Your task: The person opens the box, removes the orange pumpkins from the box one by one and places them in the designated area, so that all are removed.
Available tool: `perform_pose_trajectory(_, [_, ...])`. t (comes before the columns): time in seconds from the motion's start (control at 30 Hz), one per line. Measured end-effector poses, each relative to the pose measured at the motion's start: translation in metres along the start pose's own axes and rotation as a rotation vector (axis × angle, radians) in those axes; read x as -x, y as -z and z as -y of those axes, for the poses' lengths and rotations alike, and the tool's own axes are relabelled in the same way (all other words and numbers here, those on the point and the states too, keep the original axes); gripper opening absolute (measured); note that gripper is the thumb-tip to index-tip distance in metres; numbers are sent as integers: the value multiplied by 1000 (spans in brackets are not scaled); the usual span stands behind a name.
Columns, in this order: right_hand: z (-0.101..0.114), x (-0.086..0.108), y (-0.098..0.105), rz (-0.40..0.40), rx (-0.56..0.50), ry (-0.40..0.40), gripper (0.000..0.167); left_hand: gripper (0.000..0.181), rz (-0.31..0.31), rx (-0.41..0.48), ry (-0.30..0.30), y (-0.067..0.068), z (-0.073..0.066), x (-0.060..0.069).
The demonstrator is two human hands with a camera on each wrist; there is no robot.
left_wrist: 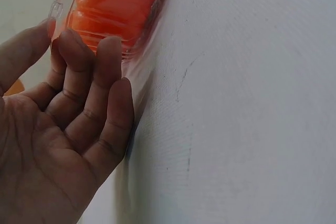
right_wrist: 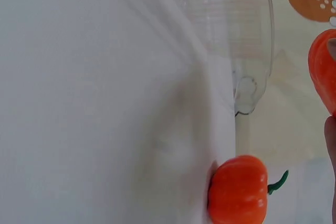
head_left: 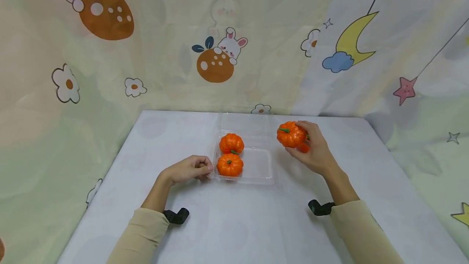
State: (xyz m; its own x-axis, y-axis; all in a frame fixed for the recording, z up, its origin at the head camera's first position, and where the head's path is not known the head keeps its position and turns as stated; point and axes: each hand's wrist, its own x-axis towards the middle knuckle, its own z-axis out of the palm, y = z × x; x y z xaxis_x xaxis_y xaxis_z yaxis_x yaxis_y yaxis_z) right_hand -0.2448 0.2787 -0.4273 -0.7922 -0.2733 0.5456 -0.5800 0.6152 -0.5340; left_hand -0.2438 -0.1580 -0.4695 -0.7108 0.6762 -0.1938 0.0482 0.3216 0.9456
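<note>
The right hand (head_left: 317, 148), at about three o'clock from the clear container (head_left: 258, 166), had its grip spread to a pumpkin's width around an orange pumpkin (head_left: 288, 135), held above the table (head_left: 234, 223). A loose pumpkin (right_wrist: 239, 191) sat on the table near that hand. The left hand (head_left: 187, 169), toward nine o'clock, had its grip nearly closed, pinching the container's edge. Inside, a rear pumpkin (head_left: 231, 142) sat toward ten o'clock, a front pumpkin (head_left: 229, 166) toward eight.

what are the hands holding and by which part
The right hand grips an orange pumpkin by its sides, between thumb and fingers. The left hand pinches the clear container at its left edge.
</note>
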Motion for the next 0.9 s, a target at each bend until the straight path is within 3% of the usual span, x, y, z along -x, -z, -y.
perform_pose_trajectory(0.23, [-7, 10, 4, -18, 14, -65, 84, 28, -10, -7, 19, 0, 4, 1])
perform_pose_trajectory(0.5, [-13, 24, 27, -71, 88, -202, 83, 30, 18, -15, -15, 1, -1, -6])
perform_pose_trajectory(0.9, [-38, 44, 45, -90, 117, -238, 80, 29, 15, -25, -10, 2, -1, -3])
